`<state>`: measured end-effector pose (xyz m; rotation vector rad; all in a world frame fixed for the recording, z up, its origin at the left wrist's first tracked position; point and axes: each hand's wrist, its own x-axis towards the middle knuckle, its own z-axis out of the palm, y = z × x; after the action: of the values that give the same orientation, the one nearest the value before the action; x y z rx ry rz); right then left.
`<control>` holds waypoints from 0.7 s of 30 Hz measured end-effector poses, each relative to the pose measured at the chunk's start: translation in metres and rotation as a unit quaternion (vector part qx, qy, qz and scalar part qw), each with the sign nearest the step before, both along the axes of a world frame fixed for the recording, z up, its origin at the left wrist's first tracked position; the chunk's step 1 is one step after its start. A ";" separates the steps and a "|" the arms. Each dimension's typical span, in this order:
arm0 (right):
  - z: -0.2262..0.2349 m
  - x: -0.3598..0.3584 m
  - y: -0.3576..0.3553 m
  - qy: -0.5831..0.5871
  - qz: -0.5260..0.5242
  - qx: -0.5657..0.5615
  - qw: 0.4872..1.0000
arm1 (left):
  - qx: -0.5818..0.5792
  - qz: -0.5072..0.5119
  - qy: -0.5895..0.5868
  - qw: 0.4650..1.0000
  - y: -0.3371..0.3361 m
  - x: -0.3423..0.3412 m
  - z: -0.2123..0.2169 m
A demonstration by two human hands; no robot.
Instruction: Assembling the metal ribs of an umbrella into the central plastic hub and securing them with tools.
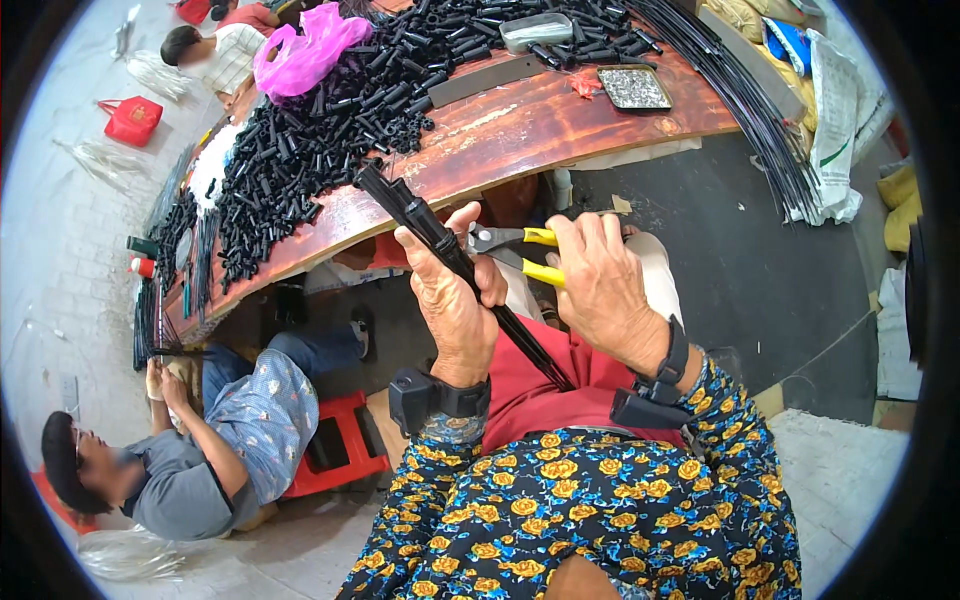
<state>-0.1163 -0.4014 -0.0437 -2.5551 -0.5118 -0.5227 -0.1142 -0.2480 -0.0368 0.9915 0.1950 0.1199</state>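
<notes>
My left hand (455,320) is closed around a slim bundle of black rods (530,345), which slants from my lap up toward the table edge. Thicker black sleeve-like pieces sit at the bundle's upper end. In my right hand (608,290) is a pair of pliers (541,237) with yellow handles, which are spread apart. Its metal head lies at the bundle beside my left fingers; whether the jaws grip anything is hidden. A red cloth (540,385) covers my lap under the bundle's lower end.
Ahead, a wooden table (490,145) carries a large heap of black tubular parts (320,150), a pink plastic bag (310,50), a tray of small metal pieces (635,88) and long black rods (730,90). One person sits at left on a red stool (345,445); another is farther off. Sacks stand at right.
</notes>
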 end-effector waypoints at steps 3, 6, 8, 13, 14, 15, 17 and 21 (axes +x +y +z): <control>0.012 0.006 -0.004 -0.030 0.006 -0.050 0.998 | -0.008 -0.004 -0.001 1.000 -0.002 0.000 0.003; 0.012 0.010 -0.007 -0.079 0.009 -0.065 0.995 | -0.001 -0.006 -0.010 1.000 -0.002 -0.001 0.004; 0.014 0.011 -0.008 -0.075 0.012 -0.075 0.994 | 0.001 -0.006 -0.018 1.000 -0.002 0.000 0.003; 0.019 0.014 -0.012 -0.128 0.000 -0.128 0.983 | -0.012 -0.008 -0.012 1.000 -0.004 0.000 0.005; 0.020 0.013 -0.012 -0.129 0.000 -0.127 0.983 | -0.011 -0.007 -0.012 1.000 -0.004 0.000 0.005; 0.021 0.013 -0.012 -0.122 0.000 -0.133 0.984 | -0.008 -0.005 -0.014 1.000 -0.004 0.000 0.004; 0.020 0.011 -0.011 -0.116 -0.001 -0.139 0.984 | -0.006 -0.003 -0.016 1.000 -0.003 0.000 0.002; 0.016 0.009 -0.011 -0.081 -0.001 -0.122 0.989 | -0.005 -0.005 -0.018 1.000 -0.002 -0.001 0.001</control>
<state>-0.1074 -0.4121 -0.0277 -2.7575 -0.6680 -0.7120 -0.1150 -0.2497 -0.0355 0.9802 0.1585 0.1275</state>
